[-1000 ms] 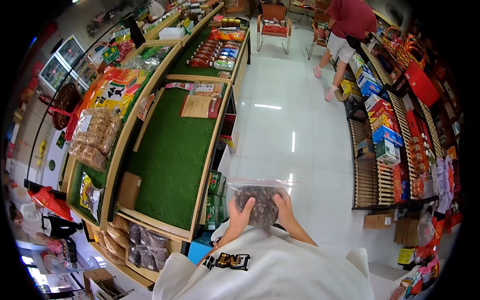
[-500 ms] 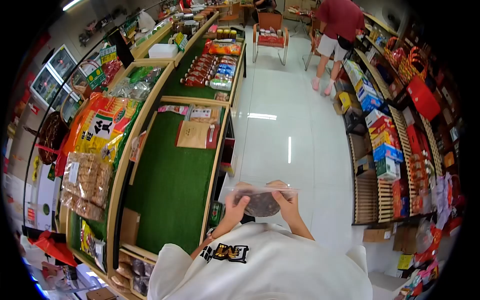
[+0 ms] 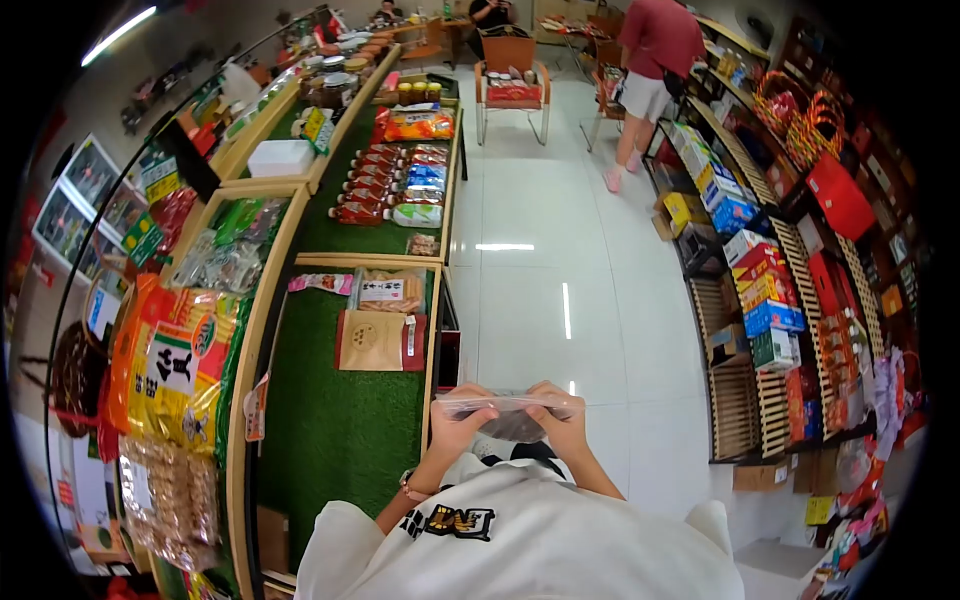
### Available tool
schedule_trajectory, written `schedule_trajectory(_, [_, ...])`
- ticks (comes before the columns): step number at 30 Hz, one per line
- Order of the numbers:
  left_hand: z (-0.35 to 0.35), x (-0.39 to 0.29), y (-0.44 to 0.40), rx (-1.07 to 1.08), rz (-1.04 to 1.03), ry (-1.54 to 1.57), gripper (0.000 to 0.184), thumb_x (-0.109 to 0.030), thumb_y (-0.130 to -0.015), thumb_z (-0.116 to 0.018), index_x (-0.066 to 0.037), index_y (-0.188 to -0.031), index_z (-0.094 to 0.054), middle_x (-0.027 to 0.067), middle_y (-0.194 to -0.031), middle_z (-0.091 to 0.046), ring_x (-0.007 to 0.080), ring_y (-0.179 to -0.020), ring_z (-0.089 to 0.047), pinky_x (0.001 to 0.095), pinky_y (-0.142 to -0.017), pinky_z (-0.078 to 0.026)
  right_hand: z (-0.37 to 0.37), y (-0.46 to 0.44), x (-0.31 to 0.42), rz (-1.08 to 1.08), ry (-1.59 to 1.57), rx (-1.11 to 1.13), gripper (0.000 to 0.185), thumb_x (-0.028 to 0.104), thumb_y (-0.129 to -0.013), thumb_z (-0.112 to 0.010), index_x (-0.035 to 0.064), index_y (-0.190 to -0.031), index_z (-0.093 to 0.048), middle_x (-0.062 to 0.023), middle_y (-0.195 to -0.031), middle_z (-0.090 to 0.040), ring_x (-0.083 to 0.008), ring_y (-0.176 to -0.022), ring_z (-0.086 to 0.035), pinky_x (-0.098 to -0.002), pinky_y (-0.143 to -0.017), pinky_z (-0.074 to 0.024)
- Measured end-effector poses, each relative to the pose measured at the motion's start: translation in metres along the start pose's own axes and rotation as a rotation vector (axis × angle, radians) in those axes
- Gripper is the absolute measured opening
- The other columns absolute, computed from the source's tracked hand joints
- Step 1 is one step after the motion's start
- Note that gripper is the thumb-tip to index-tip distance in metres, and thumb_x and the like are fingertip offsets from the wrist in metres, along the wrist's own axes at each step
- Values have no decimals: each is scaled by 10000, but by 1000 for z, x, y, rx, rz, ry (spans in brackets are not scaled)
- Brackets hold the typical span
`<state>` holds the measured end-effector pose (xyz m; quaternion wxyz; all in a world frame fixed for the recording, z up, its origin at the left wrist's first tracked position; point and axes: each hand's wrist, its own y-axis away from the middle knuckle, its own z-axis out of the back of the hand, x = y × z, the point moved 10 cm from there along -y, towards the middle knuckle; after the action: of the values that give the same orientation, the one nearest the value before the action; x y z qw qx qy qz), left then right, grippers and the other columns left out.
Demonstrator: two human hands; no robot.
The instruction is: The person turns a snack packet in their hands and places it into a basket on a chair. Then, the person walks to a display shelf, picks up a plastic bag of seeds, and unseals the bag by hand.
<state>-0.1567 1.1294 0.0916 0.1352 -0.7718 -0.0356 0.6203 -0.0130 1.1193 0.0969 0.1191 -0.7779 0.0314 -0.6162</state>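
Observation:
In front of my chest I hold a clear plastic bag [image 3: 515, 427] with dark contents that I cannot make out. My left hand [image 3: 460, 422] is closed on the left end of its upper edge, thumb on the near side. My right hand [image 3: 562, 417] grips the right end in the same way. The edge stretches almost level between both hands, and the dark part hangs below it. To the left of my left hand, a brown paper packet with a red side [image 3: 378, 341] lies on a green-lined display stand [image 3: 350, 430].
Large food packs [image 3: 180, 360] and red-capped bottles [image 3: 365, 185] fill the left stands. Boxes [image 3: 765, 290] line slatted shelves on the right. A tiled aisle [image 3: 530, 310] leads to a chair [image 3: 512, 80] and a person in a maroon shirt [image 3: 660, 45].
The bag has tipped, so less of its dark face shows. Both hands have shifted slightly left in view. The display stands sit lower in view, and the person in maroon appears further left.

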Motion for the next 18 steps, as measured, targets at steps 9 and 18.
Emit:
schedule_trajectory(9, [-30, 62, -62, 44, 268, -115, 151, -120, -779, -548, 21, -811, -592, 9, -686, -562, 42, -615, -460, 162, -533, -355, 67, -47, -45, -124, -74, -188, 134, 108, -763, -561, -21, -732, -583, -33, -696, -521, -94, -658, -464, -199, -584, -356])
schedule_trajectory(18, [-48, 81, -198, 8, 291, -126, 143, -90, -763, -555, 44, -805, -585, 52, -735, -587, 81, -656, -512, 196, -599, -412, 129, -176, -47, -77, -131, -277, 161, 159, -761, -577, 6, -718, -555, -39, -697, -525, -105, -684, -478, -214, -614, -370])
